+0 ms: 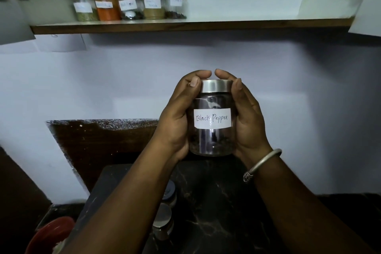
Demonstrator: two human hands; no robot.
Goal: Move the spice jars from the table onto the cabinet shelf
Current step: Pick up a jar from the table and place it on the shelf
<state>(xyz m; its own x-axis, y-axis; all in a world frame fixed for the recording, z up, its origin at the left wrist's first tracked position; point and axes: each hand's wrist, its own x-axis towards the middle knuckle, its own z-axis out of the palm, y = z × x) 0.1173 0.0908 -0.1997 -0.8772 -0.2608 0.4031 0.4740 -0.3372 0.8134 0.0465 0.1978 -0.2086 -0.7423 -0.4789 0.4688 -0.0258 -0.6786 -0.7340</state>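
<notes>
1. Up top, cabinet shelf [206, 23] with five spice jars [127, 2] in a row, room beside them for more.
2. Down low, dark table [216, 202] with two jars [164, 218] waiting.
3. Between, left hand [177, 121] and right hand [247, 121] wrapped round the Black Pepper jar [212, 119], probably for a safe lift.

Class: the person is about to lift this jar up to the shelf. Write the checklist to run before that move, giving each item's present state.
1. Both hands grip the jar, left hand and right hand: ok.
2. Jar upright: ok.
3. Is the lid tight: cannot tell.
4. Bare shelf right of the five jars: ok.
5. Path up to shelf free: ok.
</notes>
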